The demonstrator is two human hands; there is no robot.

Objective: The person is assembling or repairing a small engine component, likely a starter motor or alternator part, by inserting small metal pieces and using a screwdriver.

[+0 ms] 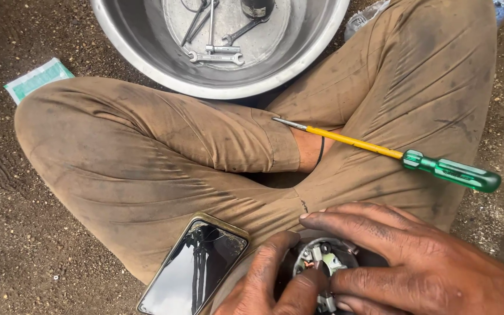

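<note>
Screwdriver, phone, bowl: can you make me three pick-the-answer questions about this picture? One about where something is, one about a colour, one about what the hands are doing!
1. Where does the screwdriver lie?
A. in the bowl
B. across the person's leg
C. on the phone

2. What colour is its handle?
A. green
B. red
C. black

3. What are the hands doing?
A. resting open on the ground
B. both holding a small round part
C. lifting the phone

Answers:
1 B: it rests on the brown trousers, outside the bowl.
2 A: clear green, on a yellow shaft.
3 B: left hand and right hand grip it beside the phone.
</note>
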